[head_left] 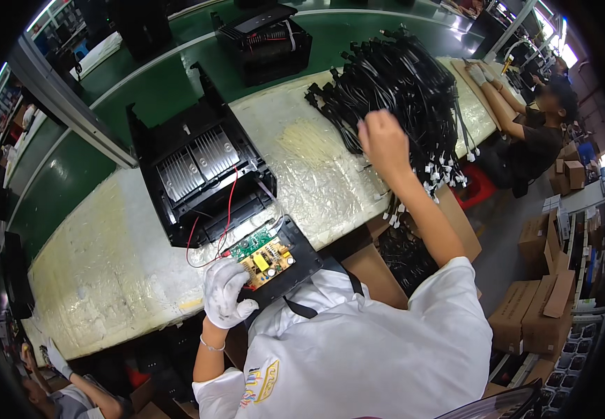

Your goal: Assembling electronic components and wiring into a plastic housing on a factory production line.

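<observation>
My left hand [225,293], in a white glove, grips the left edge of a black plastic panel [304,260] close to my body. On that panel lie a yellow-tan circuit board [269,261] and a green one [250,242]. Thin red wires [230,209] run from the boards to an open black housing [204,178] with two ribbed metal heat sinks [197,162]. My bare right hand [386,145] is over the left edge of a large pile of black cables [403,87]; its fingers are slightly blurred and bent, and whatever may be in them is hidden.
Pale zip ties [309,142] lie on the film-covered bench [93,279]. A black assembled unit [264,45] stands on the green conveyor [183,52] beyond. White connectors hang off the bench edge above an open carton [375,272]. Another person [547,126] sits at the far right.
</observation>
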{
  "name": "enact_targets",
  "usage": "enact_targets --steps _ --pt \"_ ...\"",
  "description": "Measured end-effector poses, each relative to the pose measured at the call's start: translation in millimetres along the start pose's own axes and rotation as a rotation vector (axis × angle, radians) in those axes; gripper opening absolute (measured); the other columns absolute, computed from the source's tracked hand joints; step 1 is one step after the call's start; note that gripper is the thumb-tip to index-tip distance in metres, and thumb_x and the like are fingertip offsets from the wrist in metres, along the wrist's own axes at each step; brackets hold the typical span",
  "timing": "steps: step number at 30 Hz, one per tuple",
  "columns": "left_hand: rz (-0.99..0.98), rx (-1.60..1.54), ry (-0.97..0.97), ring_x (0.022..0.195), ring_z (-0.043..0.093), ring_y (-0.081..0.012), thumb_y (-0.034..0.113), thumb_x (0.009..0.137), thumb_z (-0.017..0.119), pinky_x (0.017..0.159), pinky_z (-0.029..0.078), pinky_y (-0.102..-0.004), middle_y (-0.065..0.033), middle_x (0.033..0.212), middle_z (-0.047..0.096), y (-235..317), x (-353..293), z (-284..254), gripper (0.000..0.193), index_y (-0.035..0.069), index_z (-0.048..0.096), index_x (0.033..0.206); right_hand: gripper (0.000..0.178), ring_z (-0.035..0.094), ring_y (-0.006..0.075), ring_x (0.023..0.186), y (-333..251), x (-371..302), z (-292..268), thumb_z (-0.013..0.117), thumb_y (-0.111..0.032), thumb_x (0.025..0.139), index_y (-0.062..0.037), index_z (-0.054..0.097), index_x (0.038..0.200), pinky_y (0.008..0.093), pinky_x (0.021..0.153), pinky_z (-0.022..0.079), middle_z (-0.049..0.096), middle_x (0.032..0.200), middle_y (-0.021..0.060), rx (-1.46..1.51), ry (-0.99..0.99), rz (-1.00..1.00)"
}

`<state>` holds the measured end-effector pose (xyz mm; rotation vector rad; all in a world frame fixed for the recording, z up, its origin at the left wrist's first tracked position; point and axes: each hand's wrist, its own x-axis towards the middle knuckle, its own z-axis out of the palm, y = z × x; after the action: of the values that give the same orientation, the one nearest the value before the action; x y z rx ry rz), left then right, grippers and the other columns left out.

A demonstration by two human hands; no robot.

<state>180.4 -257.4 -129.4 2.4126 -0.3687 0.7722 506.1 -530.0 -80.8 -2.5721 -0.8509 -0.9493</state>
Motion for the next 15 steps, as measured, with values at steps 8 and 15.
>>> enact_targets --steps 8,15 --pt "0.015 -0.089 0.012 0.100 0.059 -0.0365 0.056 0.091 0.053 0.087 0.047 -0.0478 -0.0148 0.106 0.060 6.1 26.3 1.0 0.054 0.004 0.060 0.104 0.031 0.052 0.0288 0.103 37.6 45.3 -0.5 0.074 -0.025 0.078 -0.0048 0.057 0.094 0.0385 0.080 0.043 0.056 0.105 0.0108 -0.468 0.001 -0.049" --pt "0.063 -0.125 -0.012 0.100 0.060 -0.0361 0.050 0.098 0.046 0.089 0.046 -0.0464 -0.0158 0.105 0.060 13.5 52.4 -3.3 0.049 0.003 0.060 0.103 0.024 0.052 0.0260 0.097 39.5 63.3 17.1 0.071 -0.021 0.073 -0.0048 0.062 0.089 0.0369 0.075 0.042 0.054 0.098 0.0085 -0.546 -0.015 0.018"
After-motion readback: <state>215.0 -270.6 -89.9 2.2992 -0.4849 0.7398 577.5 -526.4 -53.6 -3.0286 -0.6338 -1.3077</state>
